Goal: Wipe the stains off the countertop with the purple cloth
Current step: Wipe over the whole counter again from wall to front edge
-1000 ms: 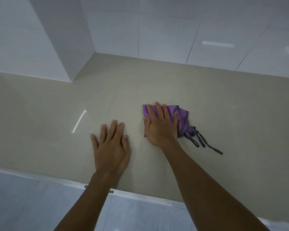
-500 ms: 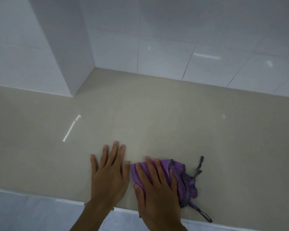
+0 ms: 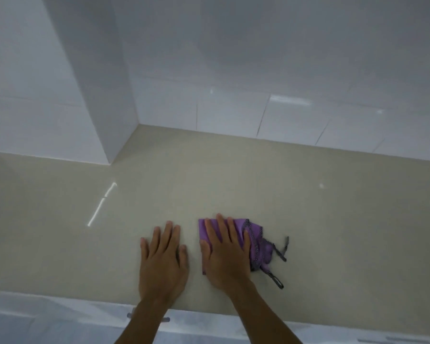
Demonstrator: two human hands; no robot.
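Head view. My right hand [image 3: 225,256] lies palm-down on the purple cloth [image 3: 255,238], fingers spread flat and extended toward the wall; this grip is apart, not curled around the fabric, and presses the cloth onto the bench [image 3: 333,232]. The cloth sits near the front edge of the bench, just right of centre, bunched under and to the right of my palm. Its dark speckled trim [image 3: 255,247] runs along the exposed right side, and two dark cords [image 3: 276,280] trail from it onto the bench surface, one toward the front edge, one looping to the right.

My left hand [image 3: 163,261] rests flat on the bare bench just beside the cloth, apart from it, fingers together and extended; this grip is also apart and holds nothing. Both forearms enter from the bottom of the frame.

The bench surface is beige and glossy. A bright streak of reflected light [image 3: 101,204] lies on it to the left of my hands. A white tiled wall [image 3: 283,120] bounds the back of the bench, and a white column [image 3: 90,95] projects forward at rear left.
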